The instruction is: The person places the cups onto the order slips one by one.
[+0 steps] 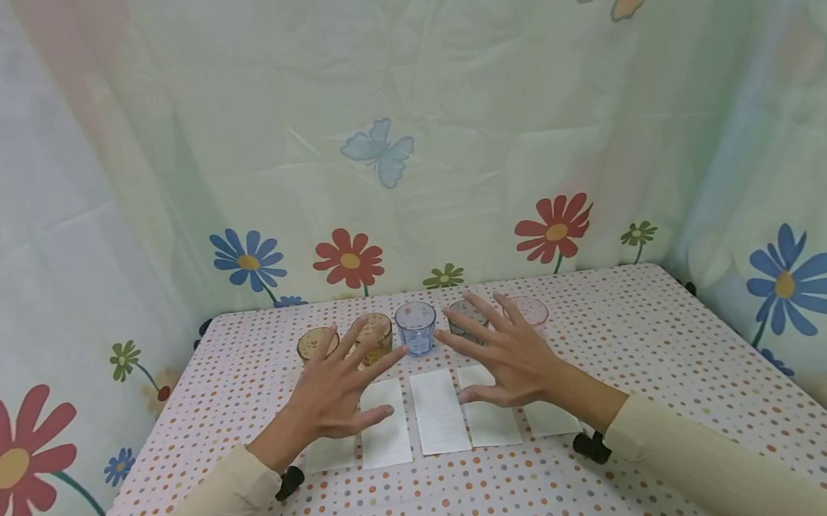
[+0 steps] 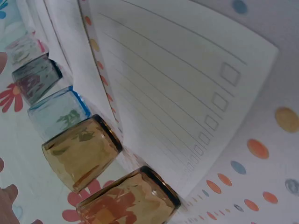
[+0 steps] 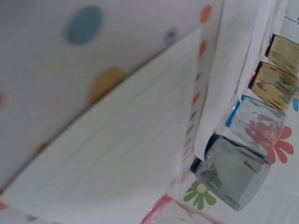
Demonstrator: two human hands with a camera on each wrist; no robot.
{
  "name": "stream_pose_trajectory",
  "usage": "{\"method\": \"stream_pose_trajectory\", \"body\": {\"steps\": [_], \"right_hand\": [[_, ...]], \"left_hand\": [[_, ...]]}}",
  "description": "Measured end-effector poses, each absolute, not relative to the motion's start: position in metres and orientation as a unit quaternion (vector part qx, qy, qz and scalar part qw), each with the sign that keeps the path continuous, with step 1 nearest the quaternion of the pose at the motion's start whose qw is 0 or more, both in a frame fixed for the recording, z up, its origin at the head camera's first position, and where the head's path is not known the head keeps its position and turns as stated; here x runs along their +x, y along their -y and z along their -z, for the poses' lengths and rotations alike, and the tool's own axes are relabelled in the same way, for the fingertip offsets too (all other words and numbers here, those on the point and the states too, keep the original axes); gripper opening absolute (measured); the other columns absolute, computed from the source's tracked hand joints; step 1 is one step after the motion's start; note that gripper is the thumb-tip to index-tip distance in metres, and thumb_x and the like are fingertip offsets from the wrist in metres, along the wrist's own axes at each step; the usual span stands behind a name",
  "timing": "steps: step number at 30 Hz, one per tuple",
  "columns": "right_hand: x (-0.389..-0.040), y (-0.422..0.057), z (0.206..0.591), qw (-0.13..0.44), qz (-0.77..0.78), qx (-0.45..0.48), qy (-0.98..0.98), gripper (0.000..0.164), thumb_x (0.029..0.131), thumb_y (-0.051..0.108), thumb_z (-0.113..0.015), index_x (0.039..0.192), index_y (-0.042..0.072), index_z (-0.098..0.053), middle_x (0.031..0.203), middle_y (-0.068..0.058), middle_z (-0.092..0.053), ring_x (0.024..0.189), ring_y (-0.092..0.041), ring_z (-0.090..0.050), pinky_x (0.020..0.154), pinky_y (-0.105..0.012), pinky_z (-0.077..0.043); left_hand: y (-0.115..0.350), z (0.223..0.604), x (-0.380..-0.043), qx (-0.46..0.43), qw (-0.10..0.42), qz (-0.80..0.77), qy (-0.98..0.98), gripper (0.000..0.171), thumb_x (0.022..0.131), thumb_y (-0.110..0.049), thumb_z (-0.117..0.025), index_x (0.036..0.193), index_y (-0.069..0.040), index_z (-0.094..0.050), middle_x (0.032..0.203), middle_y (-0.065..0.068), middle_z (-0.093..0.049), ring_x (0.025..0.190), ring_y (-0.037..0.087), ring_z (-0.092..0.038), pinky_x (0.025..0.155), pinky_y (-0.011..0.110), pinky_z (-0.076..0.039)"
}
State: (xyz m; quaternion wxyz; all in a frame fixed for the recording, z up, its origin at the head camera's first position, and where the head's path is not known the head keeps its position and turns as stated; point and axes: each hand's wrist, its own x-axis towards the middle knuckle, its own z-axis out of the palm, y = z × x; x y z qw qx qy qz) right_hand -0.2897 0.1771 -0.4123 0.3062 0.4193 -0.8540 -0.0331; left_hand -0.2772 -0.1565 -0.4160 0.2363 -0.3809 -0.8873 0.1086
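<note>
My left hand (image 1: 332, 390) hovers over the left paper sheets with its fingers spread and holds nothing. My right hand (image 1: 516, 360) is spread in the same way above the right sheets, also holding nothing. Beyond the fingers stands a row of tinted glasses: an amber glass (image 2: 128, 200), a yellowish-brown glass (image 2: 81, 151), a blue glass (image 1: 416, 331), a grey glass (image 3: 233, 170) and a pink glass (image 1: 532, 311). Fingers partly cover some of them in the head view. A lined white sheet (image 1: 439, 413) lies between the hands; a left-hand sheet (image 2: 163, 79) has small printed boxes.
The table (image 1: 438, 509) has a dotted cloth. More sheets lie in a row under the hands, among them one at the right (image 1: 556, 420). A curtain (image 1: 453, 204) with flowers and butterflies hangs behind and at both sides. Small black devices (image 1: 591, 448) sit at the wrists.
</note>
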Motion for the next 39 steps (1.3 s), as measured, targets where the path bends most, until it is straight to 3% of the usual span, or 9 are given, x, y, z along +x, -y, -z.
{"method": "stream_pose_trajectory", "body": {"steps": [6, 13, 18, 25, 32, 39], "right_hand": [[-0.295, -0.165, 0.409, 0.298, 0.013, 0.42, 0.857, 0.093, 0.087, 0.088, -0.023, 0.158, 0.028, -0.038, 0.164, -0.008, -0.034, 0.152, -0.042, -0.021, 0.116, -0.071, -0.015], [-0.301, -0.154, 0.408, 0.293, 0.001, 0.415, 0.861, 0.094, 0.087, 0.088, -0.022, 0.158, 0.027, -0.037, 0.164, -0.009, -0.033, 0.152, -0.042, -0.021, 0.116, -0.071, -0.017], [-0.307, -0.146, 0.408, 0.293, 0.005, 0.419, 0.859, 0.094, 0.087, 0.087, -0.025, 0.159, 0.028, -0.033, 0.166, -0.007, -0.029, 0.153, -0.04, -0.019, 0.117, -0.069, -0.016], [-0.316, -0.135, 0.407, 0.297, -0.004, 0.427, 0.854, 0.095, 0.087, 0.088, -0.024, 0.158, 0.026, -0.036, 0.165, -0.007, -0.032, 0.151, -0.042, -0.024, 0.116, -0.07, -0.019], [-0.322, -0.124, 0.402, 0.264, -0.023, 0.411, 0.872, 0.093, 0.086, 0.082, -0.042, 0.159, 0.024, -0.035, 0.165, -0.007, -0.032, 0.153, -0.039, -0.02, 0.116, -0.069, -0.019], [-0.32, -0.107, 0.396, 0.236, -0.038, 0.396, 0.887, 0.096, 0.084, 0.072, -0.056, 0.161, 0.021, -0.03, 0.165, -0.006, -0.031, 0.153, -0.038, -0.02, 0.117, -0.067, -0.02]], "left_hand": [[0.157, 0.412, -0.278, -0.367, 0.233, -0.083, 0.897, 0.088, 0.088, -0.072, -0.055, 0.162, -0.033, -0.027, 0.169, 0.007, -0.019, 0.154, 0.036, -0.018, 0.116, 0.067, -0.025], [0.161, 0.409, -0.281, -0.332, 0.216, -0.063, 0.916, 0.089, 0.087, -0.075, -0.051, 0.162, -0.035, -0.023, 0.169, 0.007, -0.019, 0.155, 0.035, -0.015, 0.118, 0.065, -0.022], [0.167, 0.41, -0.285, -0.313, 0.21, -0.037, 0.925, 0.088, 0.087, -0.075, -0.051, 0.161, -0.032, -0.028, 0.17, 0.007, -0.018, 0.156, 0.034, -0.012, 0.119, 0.064, -0.018], [0.173, 0.41, -0.291, -0.299, 0.217, -0.019, 0.929, 0.091, 0.087, -0.074, -0.053, 0.162, -0.03, -0.027, 0.17, 0.007, -0.016, 0.156, 0.035, -0.012, 0.118, 0.066, -0.02], [0.178, 0.411, -0.295, -0.275, 0.207, -0.012, 0.939, 0.096, 0.086, -0.072, -0.056, 0.164, -0.031, -0.018, 0.17, 0.009, -0.015, 0.156, 0.035, -0.012, 0.119, 0.066, -0.019], [0.189, 0.413, -0.301, -0.264, 0.207, 0.033, 0.941, 0.098, 0.086, -0.068, -0.062, 0.164, -0.028, -0.019, 0.17, 0.01, -0.014, 0.155, 0.035, -0.013, 0.12, 0.065, -0.017]]}}
